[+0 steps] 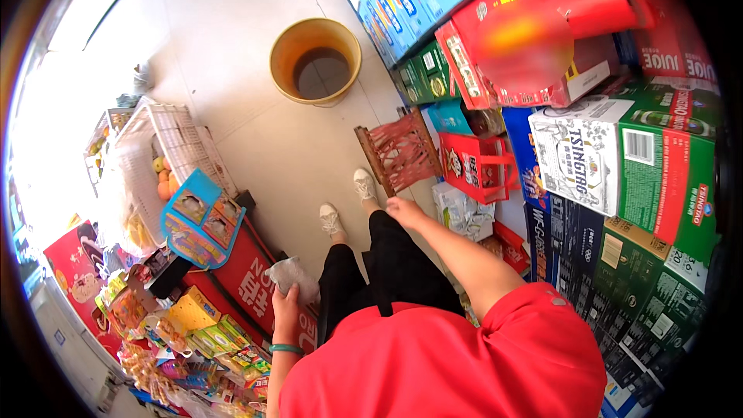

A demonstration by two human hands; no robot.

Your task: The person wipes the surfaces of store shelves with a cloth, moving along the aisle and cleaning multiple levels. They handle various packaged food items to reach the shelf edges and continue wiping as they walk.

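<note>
A folding stool (400, 148) with a wooden frame and a seat of woven reddish straps stands tilted on the floor side of the stacked goods. My right hand (404, 212) grips the near end of its frame. In my left hand (285, 305) is a bunched grey cloth (295, 278), held low beside the counter. A yellow bucket (283, 64) sits on the tiled floor ahead of my feet, with dark liquid in its bottom.
Stacked drink cartons (580, 157) and a red gift bag (473, 165) line the right side. To the left are a white plastic crate (174, 128) with fruit, a red counter (249, 284) and snack packets (220, 337). Blue cartons (406, 0) stand beyond the bucket.
</note>
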